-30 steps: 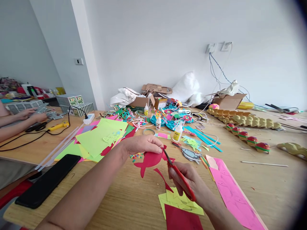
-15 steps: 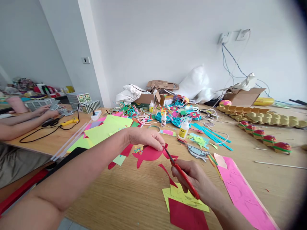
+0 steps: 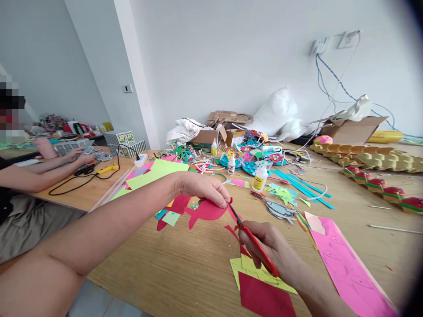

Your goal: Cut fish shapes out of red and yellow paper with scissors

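Observation:
My left hand (image 3: 207, 190) pinches the upper edge of a red paper fish (image 3: 206, 211), holding it above the wooden table. Its tail points to the left. My right hand (image 3: 264, 244) is wrapped around red-handled scissors (image 3: 256, 244), whose blades meet the paper's right end by my left fingertips. A curved red offcut (image 3: 235, 233) hangs or lies just left of the scissors; I cannot tell which. Below my right hand lie yellow sheets (image 3: 235, 267) with pencil lines and a dark red sheet (image 3: 264, 295).
A pink strip (image 3: 343, 259) with drawn fish lies at the right, near a grey-blue paper fish (image 3: 279, 210). Glue bottles (image 3: 260, 177) and blue strips (image 3: 307, 187) stand and lie beyond. Egg-carton pieces (image 3: 380, 160) are at the far right. Another person's arms (image 3: 42, 174) rest at the left.
The view has shifted a little to the left, showing more of the other person. My hands keep nearly the same grip, with the scissors still at the fish's right end.

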`<state>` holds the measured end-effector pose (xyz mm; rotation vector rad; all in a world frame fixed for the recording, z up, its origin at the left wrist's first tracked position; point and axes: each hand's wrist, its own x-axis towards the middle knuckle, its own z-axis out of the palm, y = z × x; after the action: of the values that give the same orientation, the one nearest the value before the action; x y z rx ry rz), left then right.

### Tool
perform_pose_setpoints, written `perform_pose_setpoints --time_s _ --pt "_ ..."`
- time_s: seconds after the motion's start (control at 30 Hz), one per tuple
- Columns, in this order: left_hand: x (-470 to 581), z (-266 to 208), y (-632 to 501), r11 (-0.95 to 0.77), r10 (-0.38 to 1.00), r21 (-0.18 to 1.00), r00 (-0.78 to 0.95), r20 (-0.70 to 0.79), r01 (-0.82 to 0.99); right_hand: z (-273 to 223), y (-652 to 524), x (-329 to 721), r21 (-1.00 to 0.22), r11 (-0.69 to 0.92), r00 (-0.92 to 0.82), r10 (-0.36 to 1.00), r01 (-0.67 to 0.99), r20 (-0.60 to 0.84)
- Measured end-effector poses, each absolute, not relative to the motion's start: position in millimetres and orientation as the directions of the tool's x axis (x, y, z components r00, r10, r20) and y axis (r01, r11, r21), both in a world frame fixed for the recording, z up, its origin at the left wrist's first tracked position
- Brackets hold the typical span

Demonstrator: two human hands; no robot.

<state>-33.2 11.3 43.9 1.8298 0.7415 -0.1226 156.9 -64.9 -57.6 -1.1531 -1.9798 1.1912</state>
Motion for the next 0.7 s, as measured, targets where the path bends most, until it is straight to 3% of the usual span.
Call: perform_pose_setpoints --time_s 0.27,0.53,0.7 --pt "-32.6 44.9 5.9 -0.118 0.468 0.819 0.759 -0.453 0.562 -58.3 -67.1 155.3 -0.920 0.215 -0.493 0.869 0.328 0.028" --pt "-32.3 43.3 7.5 -0.151 0.451 0.806 0.765 -0.459 0.573 -59.3 -65.6 157.1 -0.888 0.258 -0.485 0.873 0.380 0.046" --pt "-33.6 40.9 6.7 -0.126 0.449 0.808 0.760 -0.471 0.575 -56.2 -68.6 155.0 -0.925 0.192 -0.501 0.865 0.327 0.003"
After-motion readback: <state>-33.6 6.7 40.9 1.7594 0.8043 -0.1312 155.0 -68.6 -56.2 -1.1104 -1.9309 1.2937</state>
